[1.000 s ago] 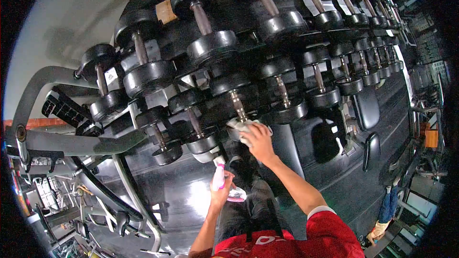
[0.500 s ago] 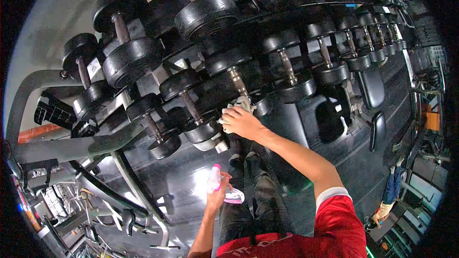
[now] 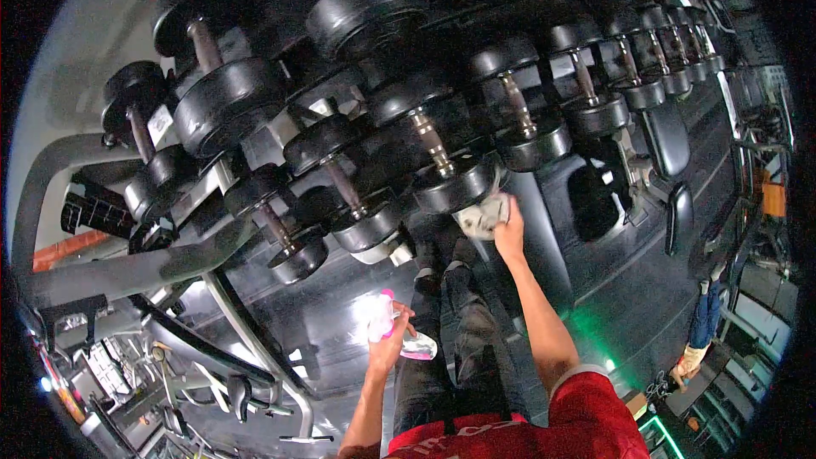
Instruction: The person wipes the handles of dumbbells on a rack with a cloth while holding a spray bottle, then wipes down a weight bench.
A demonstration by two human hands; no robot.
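My right hand (image 3: 510, 231) grips a crumpled pale cloth (image 3: 483, 216) at the lower right side of a black dumbbell (image 3: 455, 185) on the lower rack row. That dumbbell's worn metal handle shows above the cloth. Lower down, my left hand (image 3: 389, 338) is wrapped round a clear spray bottle with a pink top (image 3: 388, 314), held above the floor beside my legs. Another dumbbell (image 3: 364, 223) rests to the left of the one nearest the cloth.
More dumbbells (image 3: 229, 106) fill the two rack rows. A thick grey machine frame (image 3: 127, 259) stands at the left. Black padded benches (image 3: 663, 140) lie beyond the rack at right. Another person (image 3: 701, 331) is far off at the lower right.
My right hand has moved right with the cloth, from the lower end of the handle to the dumbbell's lower right side. My left hand still holds the bottle in nearly the same place.
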